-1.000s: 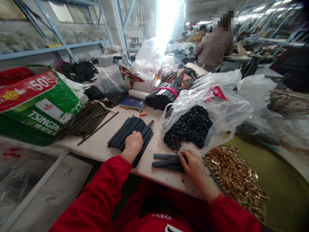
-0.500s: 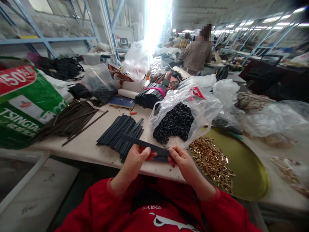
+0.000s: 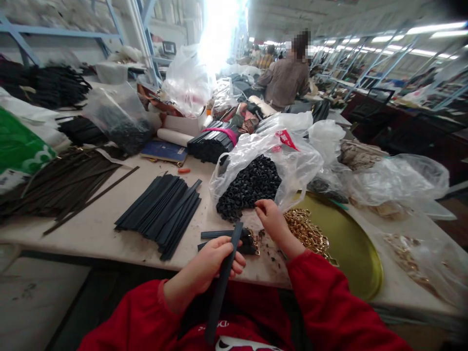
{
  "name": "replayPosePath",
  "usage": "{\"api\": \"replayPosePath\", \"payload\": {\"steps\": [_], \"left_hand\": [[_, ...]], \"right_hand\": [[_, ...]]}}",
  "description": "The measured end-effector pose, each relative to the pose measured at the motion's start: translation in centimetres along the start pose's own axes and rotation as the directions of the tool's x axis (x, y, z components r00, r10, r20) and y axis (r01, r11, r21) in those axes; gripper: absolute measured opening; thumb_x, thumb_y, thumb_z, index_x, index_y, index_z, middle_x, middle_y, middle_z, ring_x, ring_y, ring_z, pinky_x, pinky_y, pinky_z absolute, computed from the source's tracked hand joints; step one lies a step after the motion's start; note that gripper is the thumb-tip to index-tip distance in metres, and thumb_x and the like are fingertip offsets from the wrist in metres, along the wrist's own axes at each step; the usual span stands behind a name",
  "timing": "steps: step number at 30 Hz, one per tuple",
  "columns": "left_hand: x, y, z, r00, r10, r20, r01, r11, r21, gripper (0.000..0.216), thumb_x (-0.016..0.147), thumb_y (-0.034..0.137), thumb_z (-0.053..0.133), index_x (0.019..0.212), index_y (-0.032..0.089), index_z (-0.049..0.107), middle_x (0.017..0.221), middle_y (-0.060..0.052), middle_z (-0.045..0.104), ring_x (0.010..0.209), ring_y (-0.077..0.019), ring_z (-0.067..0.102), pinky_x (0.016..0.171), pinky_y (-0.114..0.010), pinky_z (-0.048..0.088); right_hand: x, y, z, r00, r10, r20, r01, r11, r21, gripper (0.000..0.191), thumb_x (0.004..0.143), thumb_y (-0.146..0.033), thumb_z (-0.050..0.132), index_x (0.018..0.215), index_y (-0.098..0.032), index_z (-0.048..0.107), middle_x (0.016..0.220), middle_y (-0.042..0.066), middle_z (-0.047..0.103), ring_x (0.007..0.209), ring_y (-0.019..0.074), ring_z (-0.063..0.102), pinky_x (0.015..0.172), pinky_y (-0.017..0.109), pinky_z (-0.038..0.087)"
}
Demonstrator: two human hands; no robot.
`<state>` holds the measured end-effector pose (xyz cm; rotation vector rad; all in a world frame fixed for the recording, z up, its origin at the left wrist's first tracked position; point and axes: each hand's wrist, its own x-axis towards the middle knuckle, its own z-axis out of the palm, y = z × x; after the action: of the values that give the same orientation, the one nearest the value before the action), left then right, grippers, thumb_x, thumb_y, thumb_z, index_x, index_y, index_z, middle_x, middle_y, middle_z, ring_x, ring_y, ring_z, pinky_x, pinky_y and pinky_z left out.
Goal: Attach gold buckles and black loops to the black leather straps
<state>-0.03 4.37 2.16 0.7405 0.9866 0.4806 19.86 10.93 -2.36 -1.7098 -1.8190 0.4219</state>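
My left hand [image 3: 215, 258] is closed around a flat black strap [image 3: 222, 282], which slants from above the fingers down toward my lap. At the mouth of a clear plastic bag [image 3: 298, 163], the fingertips of my right hand [image 3: 272, 220] are pinched together beside a heap of small black loops [image 3: 250, 183]. Whatever is in that pinch is too small to make out. Just beyond my left hand, a few black straps with gold-coloured metal ends [image 3: 257, 247] lie on the table. A stack of loose black strips [image 3: 157, 207] is spread out to the left.
On the right stands a round gold tray [image 3: 360, 258] holding a heap of gold-coloured metal buckles [image 3: 309, 226]. Brown strips [image 3: 69, 183] lie at the left. Farther back are a blue notebook [image 3: 164, 152], a banded strip bundle [image 3: 212, 141] and a person [image 3: 287, 78].
My right hand has let go of the strap and moved up to the black loops. My left hand has turned the strap from level to steep. The view has shifted right.
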Motion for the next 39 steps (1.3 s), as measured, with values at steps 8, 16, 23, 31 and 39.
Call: {"api": "replayPosePath", "payload": {"steps": [8,16,23,31,39], "left_hand": [[1.6,1.0,-0.3,0.998,-0.039,-0.044,0.037,0.999,-0.024,0.021,0.077,0.016,0.04,0.095,0.013,0.051,0.064,-0.002,0.064,0.047,-0.0077,0.056,0.042,-0.016,0.041],[1.6,0.7,-0.4,0.999,-0.012,-0.04,0.012,1.0,0.001,0.022,0.075,0.014,0.039,0.094,0.014,0.05,0.068,-0.001,0.062,0.048,-0.0075,0.055,0.046,-0.018,0.042],[1.6,-0.5,-1.4,0.906,0.418,-0.063,-0.328,0.789,0.52,0.027,0.084,0.038,0.038,0.076,0.016,0.053,0.052,0.006,0.047,0.042,-0.0068,0.039,0.043,-0.018,0.029],[-0.9,-0.9,-0.9,0.88,0.475,-0.033,-0.299,0.605,0.738,0.029,0.084,0.037,0.038,0.075,0.017,0.056,0.053,0.005,0.049,0.048,-0.0101,0.045,0.047,-0.021,0.029],[-1.9,-1.0,-0.6,0.907,0.41,0.091,-0.259,0.375,0.89,0.029,0.088,0.033,0.032,0.086,0.019,0.057,0.08,-0.004,0.064,0.073,-0.0175,0.058,0.063,-0.024,0.037]], "right_hand": [[4.2,2.1,1.2,0.981,-0.106,0.16,0.161,0.911,-0.379,0.01,0.079,-0.013,0.052,0.086,-0.017,0.06,0.093,0.011,0.057,0.086,0.0233,0.055,0.074,0.031,0.04],[2.7,0.9,0.6,0.996,-0.063,0.058,0.075,0.968,-0.239,0.019,0.083,-0.017,0.046,0.096,-0.013,0.058,0.097,0.013,0.061,0.088,0.0222,0.056,0.079,0.034,0.043],[-4.0,-3.7,-0.4,0.847,0.266,0.461,-0.527,0.3,0.795,0.03,0.067,-0.035,0.068,0.092,-0.02,0.063,0.079,0.0,0.065,0.063,0.0103,0.06,0.068,0.028,0.05],[-7.4,-5.2,-1.1,0.887,0.286,0.363,-0.45,0.354,0.82,0.029,0.067,-0.04,0.069,0.088,-0.021,0.067,0.077,-0.001,0.066,0.059,0.0088,0.058,0.062,0.024,0.049],[-9.2,-5.2,-2.0,0.926,0.173,0.335,-0.374,0.533,0.759,0.026,0.069,-0.039,0.066,0.086,-0.019,0.066,0.06,-0.003,0.061,0.057,0.0107,0.055,0.06,0.025,0.045]]}}
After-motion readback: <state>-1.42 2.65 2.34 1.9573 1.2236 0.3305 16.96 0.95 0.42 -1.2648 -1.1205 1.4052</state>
